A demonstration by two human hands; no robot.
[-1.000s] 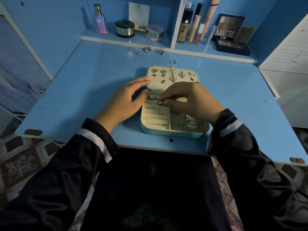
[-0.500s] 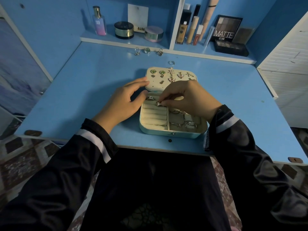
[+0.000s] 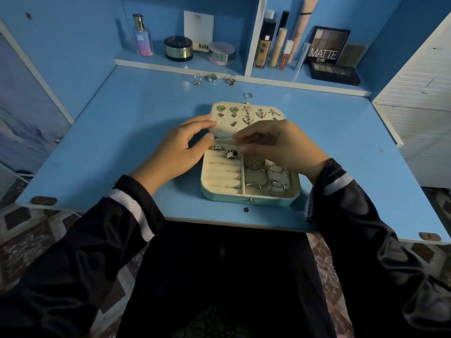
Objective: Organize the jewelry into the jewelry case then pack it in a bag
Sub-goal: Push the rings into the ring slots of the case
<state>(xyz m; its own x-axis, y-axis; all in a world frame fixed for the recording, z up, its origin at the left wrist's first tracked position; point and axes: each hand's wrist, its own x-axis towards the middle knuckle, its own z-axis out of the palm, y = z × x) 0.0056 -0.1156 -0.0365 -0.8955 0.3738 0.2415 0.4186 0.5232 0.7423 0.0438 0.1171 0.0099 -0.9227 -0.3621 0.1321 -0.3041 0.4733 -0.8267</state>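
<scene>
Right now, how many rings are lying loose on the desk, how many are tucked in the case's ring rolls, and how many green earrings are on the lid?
Loose rings on the desk: 4
Tucked rings in the ring rolls: 2
Green earrings on the lid: 2
Total: 8

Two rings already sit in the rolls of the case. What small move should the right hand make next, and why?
Probably reach the right hand to the loose ring just behind the lid: the hand seems empty, that ring lies nearest, and the ring rolls have free slots.
</scene>
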